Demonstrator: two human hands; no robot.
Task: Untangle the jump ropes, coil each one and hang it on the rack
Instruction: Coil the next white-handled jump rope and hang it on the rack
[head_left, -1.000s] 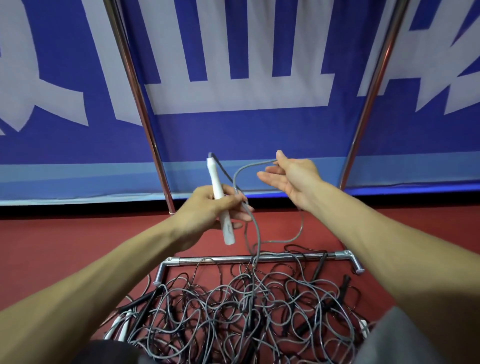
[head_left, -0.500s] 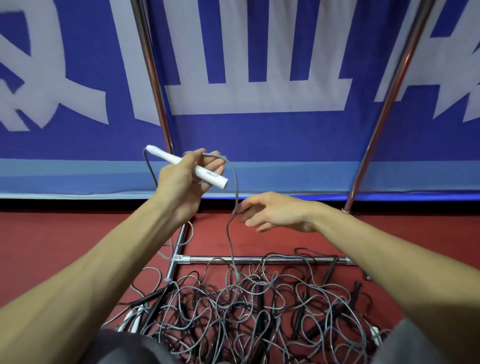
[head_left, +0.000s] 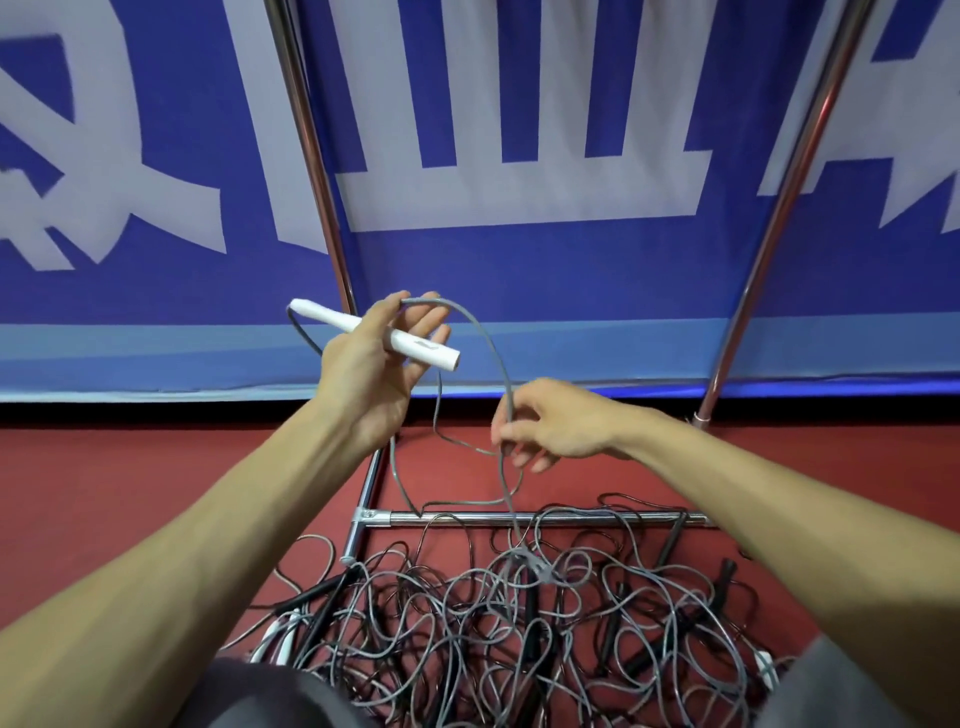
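Coiling advances: left hand (head_left: 363, 379) grips the white handle (head_left: 431, 352), a grey rope (head_left: 478, 328) loop newly draped over its fingers (head_left: 434, 318); right hand (head_left: 561, 423), spread half a second ago, now pinches the rope lower, above the tangled pile (head_left: 519, 623) on the floor (head_left: 156, 467).

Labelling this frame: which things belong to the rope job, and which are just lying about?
Job: left hand gripping the white handle; right hand pinching the grey rope; tangled rope pile; rack.
Just there: blue banner; red floor.
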